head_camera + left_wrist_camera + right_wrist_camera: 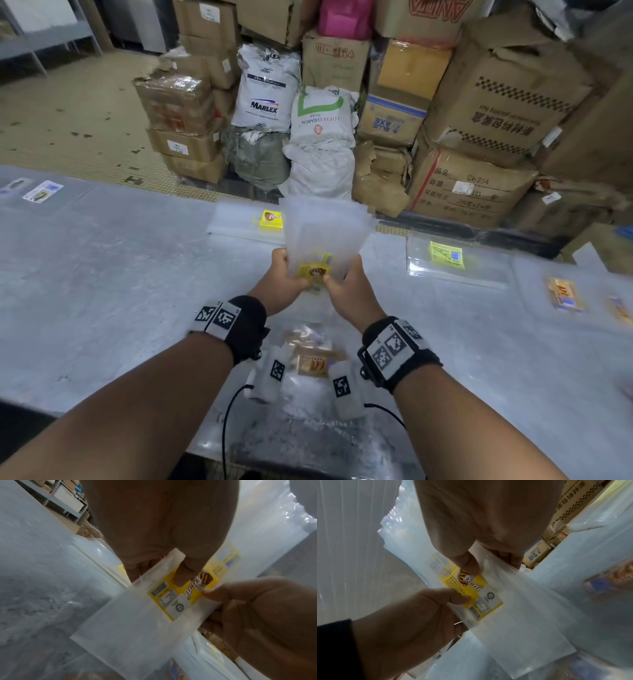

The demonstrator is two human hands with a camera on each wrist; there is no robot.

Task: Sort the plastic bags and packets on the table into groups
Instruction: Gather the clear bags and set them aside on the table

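Held bag clear, yellow label. Table mottled grey. Wristbands black, black-white square markers. Boxes brown, black checker strip.

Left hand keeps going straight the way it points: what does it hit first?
Likely the stack of clear bags with the yellow label lying on the table beyond the left hand; depth is unclear. It already pinches the held bag.
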